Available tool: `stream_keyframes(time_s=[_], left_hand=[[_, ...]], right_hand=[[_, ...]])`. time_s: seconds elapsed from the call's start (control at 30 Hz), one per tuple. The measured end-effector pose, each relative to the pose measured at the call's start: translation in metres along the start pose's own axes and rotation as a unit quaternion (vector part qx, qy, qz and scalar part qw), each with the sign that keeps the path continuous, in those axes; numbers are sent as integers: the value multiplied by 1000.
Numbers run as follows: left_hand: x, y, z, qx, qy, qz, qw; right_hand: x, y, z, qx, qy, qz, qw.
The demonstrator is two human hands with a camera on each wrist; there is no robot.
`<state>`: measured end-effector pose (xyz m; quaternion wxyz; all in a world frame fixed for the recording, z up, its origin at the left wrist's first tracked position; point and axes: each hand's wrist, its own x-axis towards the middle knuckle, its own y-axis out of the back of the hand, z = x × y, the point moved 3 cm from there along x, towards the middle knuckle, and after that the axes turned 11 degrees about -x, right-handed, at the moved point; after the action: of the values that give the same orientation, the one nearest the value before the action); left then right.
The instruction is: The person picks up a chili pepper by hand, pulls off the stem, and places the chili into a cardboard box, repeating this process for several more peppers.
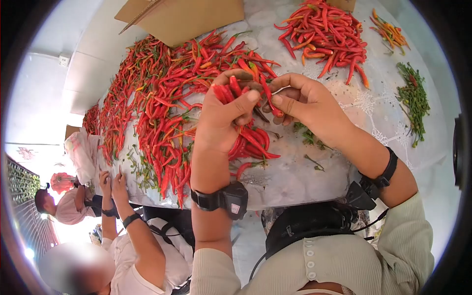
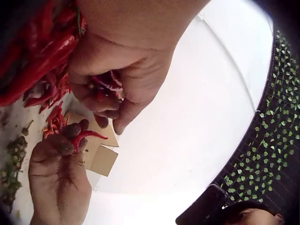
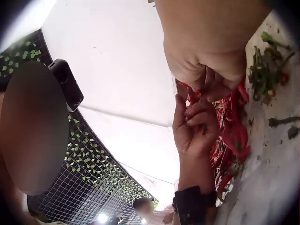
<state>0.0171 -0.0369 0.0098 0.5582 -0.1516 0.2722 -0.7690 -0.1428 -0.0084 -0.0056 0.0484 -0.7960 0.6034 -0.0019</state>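
Observation:
My left hand [image 1: 220, 115] grips several red chili peppers [image 1: 222, 93], their ends poking out between thumb and fingers. Close beside it, my right hand [image 1: 312, 105] pinches a single red chili pepper [image 1: 268, 97] between thumb and fingertips. In the left wrist view this pepper [image 2: 93, 135] shows its curved, pointed tip beyond the right fingers. The right wrist view has both hands nearly meeting, the left hand [image 3: 199, 133] below with its fingers curled. Beneath the hands lie more red chili peppers [image 1: 250, 142] and a few green stems [image 1: 309, 136].
A large chili heap [image 1: 162, 98] spreads across the table's left side, before a cardboard box [image 1: 182, 22]. Another chili pile [image 1: 324, 37] lies at the back, orange peppers [image 1: 391, 32] and a green stem pile [image 1: 413, 101] to the right. Another person's hands [image 1: 113, 184] work at left.

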Motion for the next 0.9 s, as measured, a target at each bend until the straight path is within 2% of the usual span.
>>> stream_keyframes(time_s=[0.2, 0.27, 0.3, 0.37, 0.4, 0.43, 0.5, 0.63, 0.7, 0.8, 0.87, 0.9], left_hand=[[-3, -6, -2, 65, 9, 28, 997], [-2, -4, -1, 62, 19, 27, 998], [-1, 0, 1, -12, 28, 12, 999], [0, 10, 7, -159, 44, -19, 986], [1, 14, 10, -213, 40, -25, 976], [1, 16, 14, -266, 36, -32, 963], [2, 21, 20, -361, 41, -58, 930], [0, 20, 20, -388, 36, 66, 919], [2, 26, 19, -416, 43, 6, 908], [3, 29, 18, -424, 41, -47, 903], [3, 28, 19, -410, 38, -49, 910], [3, 26, 20, -399, 37, -39, 915]], right_hand=[[0, -1, 0, 24, 21, -24, 999], [1, -2, -1, 12, 55, -18, 998], [2, -3, -1, 6, 71, -15, 997], [-4, -5, -2, -135, 121, -4, 983], [-6, -7, -3, -205, 146, 2, 968], [-7, -11, -4, -281, 226, 5, 933], [-11, -24, 0, -419, 375, 8, 827], [-19, -39, 4, -491, 377, -71, 782], [-16, -37, 7, -501, 376, -81, 775], [-9, -27, 10, -474, 301, -88, 823], [-8, -22, 6, -373, 147, -71, 913], [-8, -20, 6, -316, 67, -62, 944]])
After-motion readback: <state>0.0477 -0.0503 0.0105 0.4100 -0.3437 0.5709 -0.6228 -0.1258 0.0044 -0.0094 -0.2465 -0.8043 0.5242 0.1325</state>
